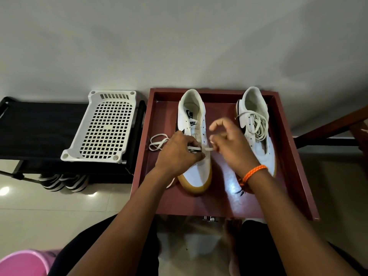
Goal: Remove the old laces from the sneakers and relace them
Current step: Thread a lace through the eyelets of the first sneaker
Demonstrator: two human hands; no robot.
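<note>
two white sneakers with gum-coloured soles stand toe-toward-the-person in a dark red tray (294,156). the left sneaker (196,136) has bare eyelets up most of its length, and its insole and tongue label both read "nike" (the insole print also carries a swoosh). the left hand (177,154) has its fingers curled round a flat white lace (196,148) at the lowest eyelets, pinching it against the shoe. the right hand (231,148) pinches the short tip of the same lace (209,149) between thumb and a finger, with its forefinger raised and bent; an orange braided band (253,173) sits on that wrist. the slack of the lace (158,142) loops on the tray floor, just left of the left hand. the right sneaker (255,128) has a loose off-white lace (256,124) bunched over its tongue. beside the tray, a white perforated plastic basket (103,128) rests on a black rack (39,126).
</note>
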